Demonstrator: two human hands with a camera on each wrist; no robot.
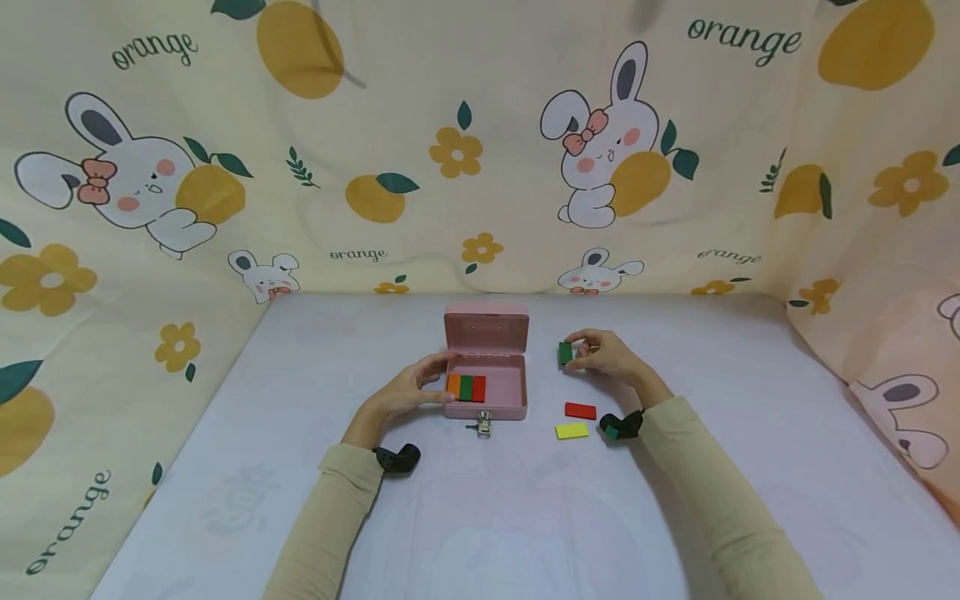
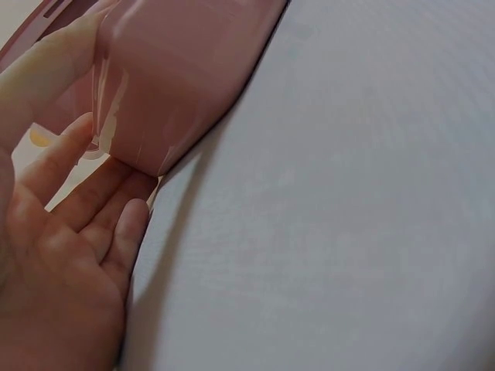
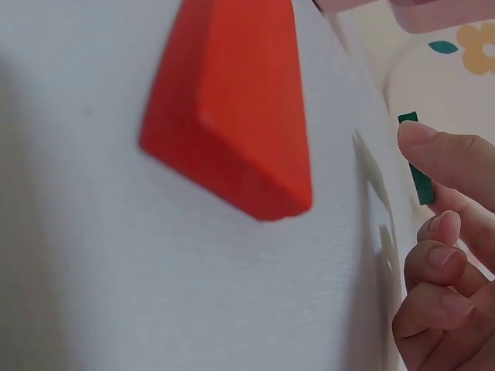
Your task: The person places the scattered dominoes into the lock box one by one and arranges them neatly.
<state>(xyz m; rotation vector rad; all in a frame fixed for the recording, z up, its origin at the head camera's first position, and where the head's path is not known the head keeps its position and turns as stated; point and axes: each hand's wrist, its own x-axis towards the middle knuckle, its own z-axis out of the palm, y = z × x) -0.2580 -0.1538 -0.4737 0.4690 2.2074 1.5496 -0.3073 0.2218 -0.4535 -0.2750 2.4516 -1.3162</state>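
Observation:
A small pink box [image 1: 504, 412] stands on the table with its lid [image 1: 487, 331] raised. Inside, against its left part, lie an orange block [image 1: 453, 386], a green block [image 1: 467, 388] and a red block [image 1: 479, 388] side by side. My left hand [image 1: 405, 387] holds the box's left side, thumb near the front corner and fingers near the back one; the left wrist view shows the fingers along the pink wall [image 2: 170, 85]. To the box's right, my right hand [image 1: 606, 357] pinches another green block [image 1: 565, 355] between thumb and finger, above the table in the right wrist view.
A red block [image 1: 581, 411] and a yellow block [image 1: 572, 431] lie on the white table right of the box. A metal clasp [image 1: 483, 423] hangs at the box front. Beside the right wrist camera [image 1: 628, 424] a green patch shows, its nature unclear. A printed cloth [image 1: 510, 167] stands behind.

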